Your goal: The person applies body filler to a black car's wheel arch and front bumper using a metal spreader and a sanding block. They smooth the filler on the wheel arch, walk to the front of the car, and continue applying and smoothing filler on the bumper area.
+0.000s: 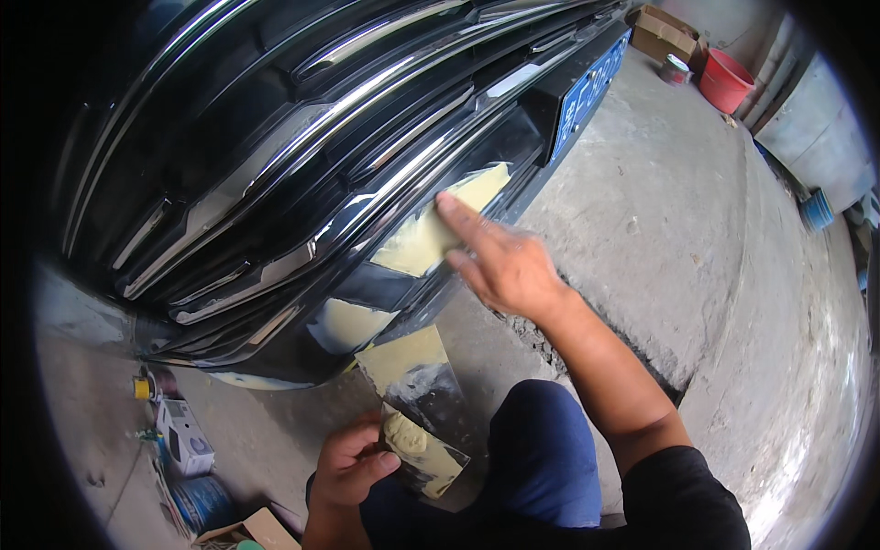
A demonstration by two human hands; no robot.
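My right hand [513, 266] has its forefinger extended onto a pale yellow putty patch [412, 238] on a car's black front bumper [394, 289], the other fingers loosely bent, with nothing visible in them. A second putty patch [353, 325] lies lower left on the bumper. My left hand [353, 454] grips a flat putty-smeared plate [440, 463] with a mound of putty [406, 431]. Another smeared flat plate [399, 353] sits just above it, its top near the bumper's lower edge; how it is held is unclear.
The grille [275, 147] and a blue number plate [587, 87] are above. A cardboard box [660, 37], tin [676, 71], red bucket [726, 82] and blue bucket [816, 211] stand along the right wall. Cans and boxes [183, 440] lie at lower left on the concrete floor [660, 220].
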